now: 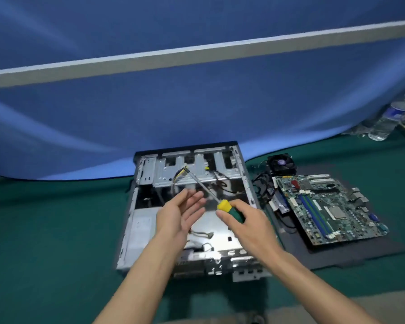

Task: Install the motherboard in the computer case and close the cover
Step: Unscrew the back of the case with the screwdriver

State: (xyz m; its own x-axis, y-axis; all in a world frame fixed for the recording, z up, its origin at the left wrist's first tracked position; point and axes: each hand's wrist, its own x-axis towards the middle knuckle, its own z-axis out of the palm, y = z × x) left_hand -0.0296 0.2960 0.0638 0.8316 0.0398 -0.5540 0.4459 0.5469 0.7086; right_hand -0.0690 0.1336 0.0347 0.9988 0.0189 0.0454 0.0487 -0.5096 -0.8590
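Your two forearms rise from the bottom edge of the frame and meet over the open computer case (189, 206) at lower centre. Your left hand (180, 213) is released, palm turned inward, fingers straight and holding nothing. Your right hand (241, 220) grasps the yellow and green handle of a screwdriver (223, 205), whose metal shaft slants up and to the left over the inside of the case, toward the drive bays at its far end.

You have the case lying on its side with the cover off; loose cables lie on its bare metal floor. Your motherboard (325, 206) is not in it: it sits to the right of the case, in the right middle of the frame, on a dark mat (365, 253). A black cooler fan (282, 163) lies just beyond the board's far left corner, with dark cables beside it.

Everything rests on a green cloth surface (45, 230). A blue fabric backdrop (150, 113) fills the upper half of the frame, crossed by a pale grey band (197, 52) that slopes up to the right. Clear plastic bottles (388, 118) lie at the right edge, where cloth meets backdrop.
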